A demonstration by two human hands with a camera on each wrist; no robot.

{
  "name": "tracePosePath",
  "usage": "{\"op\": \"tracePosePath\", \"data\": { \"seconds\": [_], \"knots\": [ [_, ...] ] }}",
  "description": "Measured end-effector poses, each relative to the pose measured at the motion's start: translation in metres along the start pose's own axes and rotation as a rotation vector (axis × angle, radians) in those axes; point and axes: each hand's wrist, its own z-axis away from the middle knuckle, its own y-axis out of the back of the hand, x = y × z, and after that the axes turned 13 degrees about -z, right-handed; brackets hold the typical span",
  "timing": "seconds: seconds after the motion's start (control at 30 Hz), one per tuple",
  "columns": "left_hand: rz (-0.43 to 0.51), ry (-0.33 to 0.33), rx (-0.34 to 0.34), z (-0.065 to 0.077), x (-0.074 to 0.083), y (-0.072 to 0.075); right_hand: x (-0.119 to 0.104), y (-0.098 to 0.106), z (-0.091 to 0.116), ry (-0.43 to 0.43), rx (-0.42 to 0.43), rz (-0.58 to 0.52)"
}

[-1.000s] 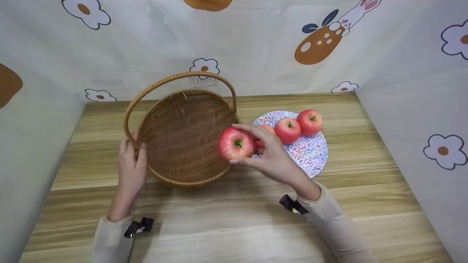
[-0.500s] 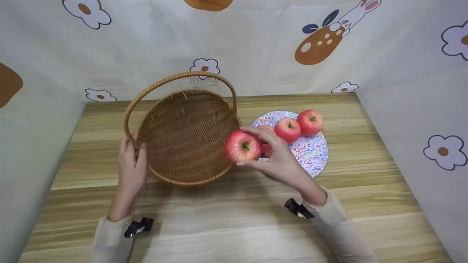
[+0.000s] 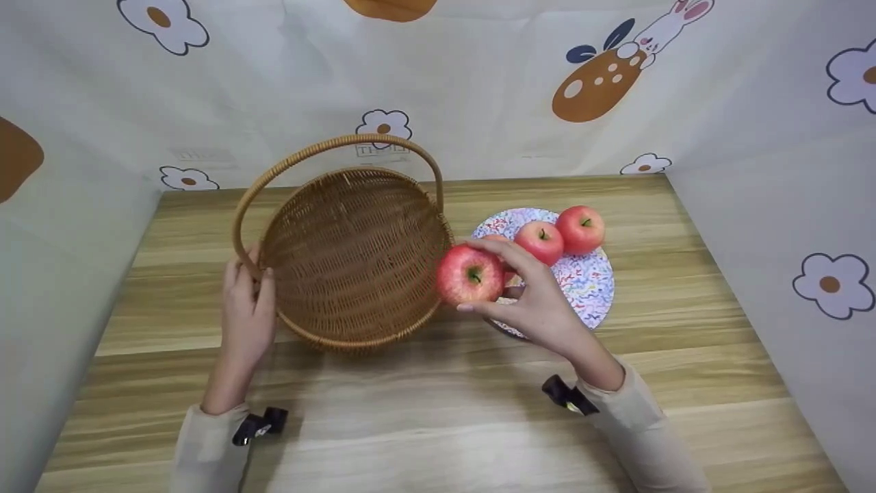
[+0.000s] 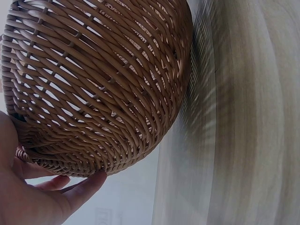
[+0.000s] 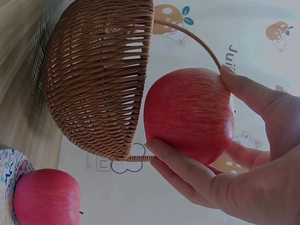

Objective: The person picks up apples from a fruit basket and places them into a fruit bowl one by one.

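Observation:
A round brown wicker basket (image 3: 356,253) with a tall arched handle (image 3: 328,144) stands on the left of the table. My left hand (image 3: 248,308) grips its rim by the handle's left foot; the left wrist view has fingertips against the woven side (image 4: 103,84). Just off the basket's right edge, my right hand (image 3: 537,301) holds a red apple (image 3: 470,275) between thumb and fingers. In the right wrist view the apple (image 5: 187,115) is raised near the basket's rim. A patterned round plate (image 3: 585,294) bears more apples (image 3: 539,243), one partly hidden behind my right hand.
A wooden tabletop (image 3: 383,418) runs under everything. Pale printed sheets (image 3: 479,89) rise at the back and both sides. The farthest apple (image 3: 580,230) lies at the plate's upper right edge.
My right hand has drawn to the right with the apple, from over the basket's right rim to between basket and plate. My left hand and the basket have stayed put.

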Motion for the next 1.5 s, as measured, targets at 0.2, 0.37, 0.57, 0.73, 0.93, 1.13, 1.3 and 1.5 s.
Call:
{"op": "tracePosePath", "data": {
  "seconds": [0.2,0.37,0.57,0.73,0.93,1.13,1.3,1.5],
  "knots": [
    [-0.003,0.006,-0.008,0.001,0.0,0.001,0.002,0.005,0.002,-0.01,0.013,-0.008],
    [-0.023,0.022,-0.024,0.002,0.001,0.001,0.001,0.009,0.003,-0.034,0.027,-0.032],
    [-0.013,0.019,-0.02,0.002,0.002,0.001,0.001,0.014,0.005,-0.049,0.041,-0.05],
    [-0.009,0.022,-0.021,0.002,0.003,0.002,0.0,0.017,0.005,-0.065,0.05,-0.062],
    [-0.034,0.015,-0.007,0.002,0.001,0.001,0.001,0.02,0.006,-0.074,0.056,-0.049],
    [-0.031,0.0,0.011,0.002,0.0,0.0,0.003,0.022,0.007,-0.092,0.068,-0.039],
    [-0.008,-0.011,0.006,0.001,0.0,0.0,0.006,0.026,0.007,-0.073,0.095,-0.015],
    [0.004,-0.003,-0.009,0.001,0.0,0.0,0.009,0.032,0.009,-0.081,0.121,-0.011]
  ]
}}
